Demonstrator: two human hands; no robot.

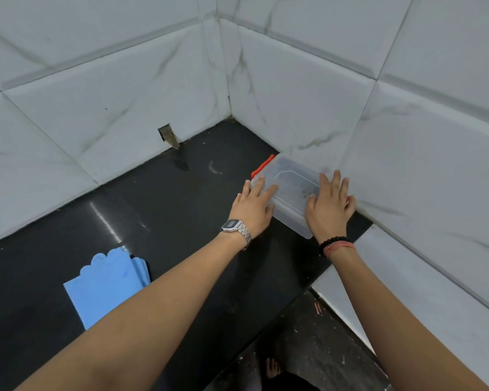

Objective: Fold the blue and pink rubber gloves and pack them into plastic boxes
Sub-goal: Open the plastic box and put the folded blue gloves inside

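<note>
**Both hands on the plastic box by the right wall**

The plastic box [290, 190] lies on the black counter [167, 221], pushed close against the tiled wall [407, 153] on the right. Its long axis runs along that wall, from the far end near the corner back toward the person. The far short end carries an orange-red latch [261, 166]; a bit of the same red shows at the near end, just past the right hand's fingers.

The left hand [253, 204] lies on the box's left side, toward the far end, with its fingers spread flat over the lid edge and its palm against the side wall. The right hand [329, 206] lies on the near part of the lid, fingers straight and fanned out toward the wall, covering that end. Neither hand curls around the box; both press on it with open fingers. The box sits between the two hands, with its near lower corner sticking out between the wrists.

The box is clear, frosted plastic with rounded corners and a lid marked by a raised outline. Whether anything is inside cannot be told through the cloudy plastic.

A blue glove [108, 283] lies flat on the counter well to the left, apart from the box, its scalloped edge pointing away from the person; the left forearm crosses over its near corner. The left wrist wears a metal watch [235, 225], and the right wrist wears bracelets [336, 245], one of dark beads and one of reddish thread.
</note>
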